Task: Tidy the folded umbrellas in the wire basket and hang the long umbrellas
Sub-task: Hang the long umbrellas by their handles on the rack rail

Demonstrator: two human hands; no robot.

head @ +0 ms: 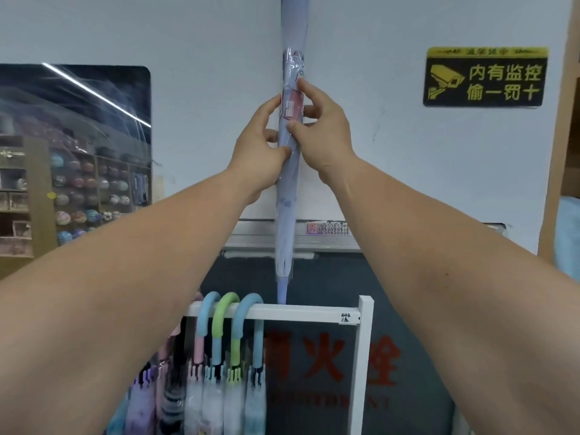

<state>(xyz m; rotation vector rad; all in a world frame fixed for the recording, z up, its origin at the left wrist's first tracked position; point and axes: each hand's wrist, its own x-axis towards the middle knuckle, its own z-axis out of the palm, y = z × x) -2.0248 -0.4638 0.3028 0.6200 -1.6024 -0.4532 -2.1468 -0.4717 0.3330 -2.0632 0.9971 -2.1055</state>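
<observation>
Long umbrella: held upright, from the 12 o'clock edge down past frame centre; handle end out of view above.
Position: narrow lower tip just above the white rail, at 3 o'clock of the hooks already there; contact with the rail not clear.
Left hand: on the 9 o'clock side of the canopy, fingers and thumb curled round it in a firm grip.
Right hand: on the 3 o'clock side, slightly higher; thumb and fingertips pinching the sleeve beside the pink label.
Reason for hold: judged two-handed to keep the long body vertical and steer the tip past the free stretch of rail; pinch probably turning or smoothing the sleeve.
Appearance: pale lilac-blue canopy, tightly furled, inside a clear crinkled plastic sleeve; fullest near the grip, tapering to a plain tip below the sleeve's end.
Hung umbrellas: three crook handles, blue, green, blue, over the rail at 7 o'clock, canopies downward; more pastel ones toward 8 o'clock.
Reason for placement: crooks over the rail let canopies hang straight and side by side; bare rail left toward the rack post.
Stage: judged mid-hang; crook not yet on the rail.
Surroundings: yellow-on-black camera warning sign at 2 o'clock; mirror at 9 o'clock.
</observation>
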